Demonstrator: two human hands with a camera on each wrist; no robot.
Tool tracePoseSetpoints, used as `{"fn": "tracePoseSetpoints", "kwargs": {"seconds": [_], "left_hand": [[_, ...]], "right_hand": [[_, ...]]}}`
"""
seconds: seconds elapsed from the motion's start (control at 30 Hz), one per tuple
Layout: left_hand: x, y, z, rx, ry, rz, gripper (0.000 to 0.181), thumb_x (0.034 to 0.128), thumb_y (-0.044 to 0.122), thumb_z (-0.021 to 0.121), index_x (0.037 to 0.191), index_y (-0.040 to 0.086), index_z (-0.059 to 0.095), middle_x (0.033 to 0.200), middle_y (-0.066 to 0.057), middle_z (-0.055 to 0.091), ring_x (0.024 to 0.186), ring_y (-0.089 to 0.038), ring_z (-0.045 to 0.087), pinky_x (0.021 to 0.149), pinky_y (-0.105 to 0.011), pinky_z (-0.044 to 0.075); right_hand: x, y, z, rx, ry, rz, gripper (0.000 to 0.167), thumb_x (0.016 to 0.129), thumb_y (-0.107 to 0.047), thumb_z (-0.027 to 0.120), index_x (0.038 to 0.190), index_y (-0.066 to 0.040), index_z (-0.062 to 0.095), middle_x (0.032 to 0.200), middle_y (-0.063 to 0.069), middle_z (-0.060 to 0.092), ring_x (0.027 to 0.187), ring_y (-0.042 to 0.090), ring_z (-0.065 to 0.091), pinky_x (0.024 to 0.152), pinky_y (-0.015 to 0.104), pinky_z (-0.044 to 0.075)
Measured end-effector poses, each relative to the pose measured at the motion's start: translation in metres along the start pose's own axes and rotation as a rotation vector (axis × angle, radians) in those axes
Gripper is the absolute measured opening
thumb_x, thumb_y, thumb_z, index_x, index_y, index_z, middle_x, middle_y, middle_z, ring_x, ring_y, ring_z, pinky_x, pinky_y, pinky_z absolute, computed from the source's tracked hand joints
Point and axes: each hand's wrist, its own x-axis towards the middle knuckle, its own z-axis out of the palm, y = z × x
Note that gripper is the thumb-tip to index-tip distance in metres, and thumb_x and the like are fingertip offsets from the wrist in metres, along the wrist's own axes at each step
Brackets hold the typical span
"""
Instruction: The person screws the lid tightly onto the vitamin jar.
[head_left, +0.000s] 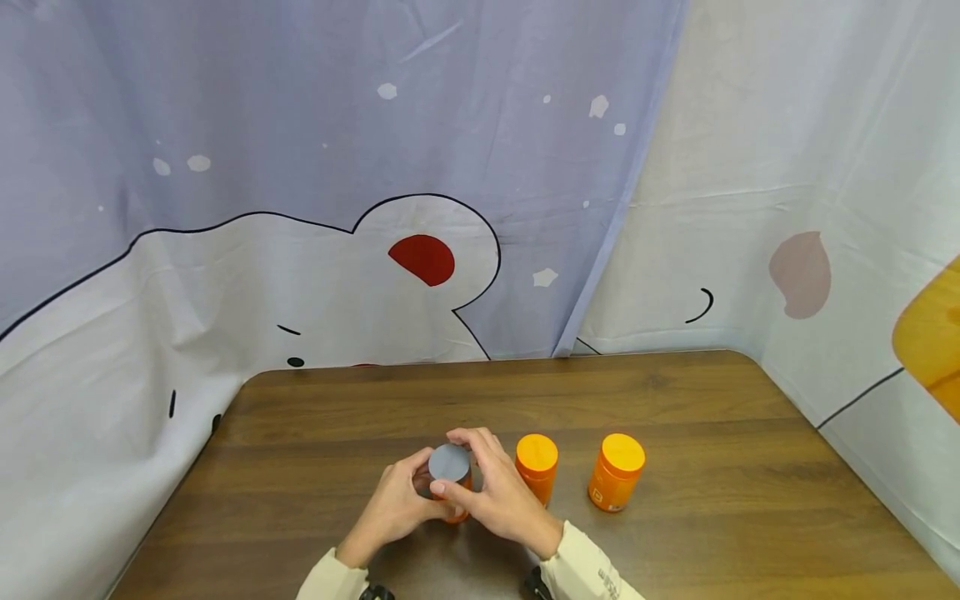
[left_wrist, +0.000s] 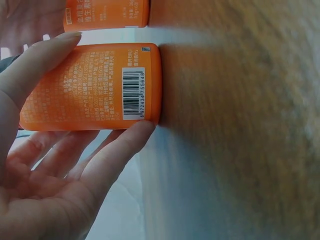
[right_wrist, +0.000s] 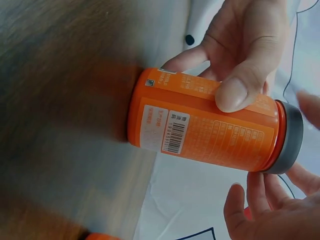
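Note:
An orange plastic bottle (right_wrist: 200,125) with a grey screw lid (head_left: 450,462) stands upright on the table between my hands. Its body is gripped by my left hand (head_left: 390,507), with the thumb on one side and fingers on the other. My right hand (head_left: 498,497) holds the grey lid, fingers along its far side and thumb at its near edge. In the left wrist view a barcode (left_wrist: 134,93) shows low on the bottle. Just right of my right hand stands a second orange bottle (head_left: 537,454), partly hidden by that hand.
A third orange bottle (head_left: 617,473) with a yellow-orange lid stands farther right. The brown wooden table (head_left: 712,417) has a curtain (head_left: 300,283) with cartoon prints behind it and at its sides.

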Motion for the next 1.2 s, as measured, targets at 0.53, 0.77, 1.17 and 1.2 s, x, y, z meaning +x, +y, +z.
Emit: {"fn": "tracePoseSetpoints", "kwargs": {"seconds": [0.53, 0.77, 1.17, 1.2], "left_hand": [[0.0023, -0.0021, 0.0018, 0.034, 0.021, 0.029, 0.045, 0.0675, 0.029, 0.080, 0.104, 0.015, 0.058, 0.098, 0.002, 0.064, 0.085, -0.010, 0.064, 0.072, -0.023, 0.051], [0.0012, -0.0023, 0.0014, 0.006, 0.009, 0.007, 0.047, 0.0668, 0.031, 0.081, 0.106, 0.018, 0.058, 0.100, 0.004, 0.064, 0.086, -0.009, 0.064, 0.072, -0.023, 0.051], [0.0003, -0.0015, 0.0017, 0.022, 0.026, 0.001, 0.048, 0.0644, 0.035, 0.082, 0.102, 0.019, 0.057, 0.093, 0.007, 0.065, 0.084, -0.007, 0.064, 0.071, -0.022, 0.050], [0.0005, -0.0014, 0.0019, 0.026, 0.028, -0.001, 0.048, 0.0641, 0.036, 0.082, 0.102, 0.019, 0.057, 0.092, 0.007, 0.064, 0.084, -0.006, 0.064, 0.071, -0.022, 0.050]], "right_hand": [[-0.0003, 0.0032, 0.0017, 0.115, -0.012, -0.073, 0.050, 0.088, -0.017, 0.059, 0.134, -0.022, 0.038, 0.132, -0.004, 0.046, 0.117, 0.016, 0.047, 0.097, 0.037, 0.040], [-0.0002, 0.0034, 0.0036, 0.131, 0.027, -0.023, 0.050, 0.083, -0.020, 0.068, 0.127, -0.017, 0.045, 0.124, -0.003, 0.051, 0.112, 0.020, 0.049, 0.094, 0.044, 0.040], [-0.0006, 0.0033, 0.0061, 0.076, 0.087, 0.039, 0.057, 0.079, -0.044, 0.068, 0.122, -0.021, 0.040, 0.115, -0.005, 0.049, 0.104, 0.012, 0.046, 0.083, 0.040, 0.042], [-0.0007, 0.0031, 0.0060, 0.084, 0.089, 0.054, 0.057, 0.079, -0.045, 0.068, 0.123, -0.023, 0.038, 0.116, -0.006, 0.049, 0.105, 0.011, 0.045, 0.083, 0.039, 0.041]]}}
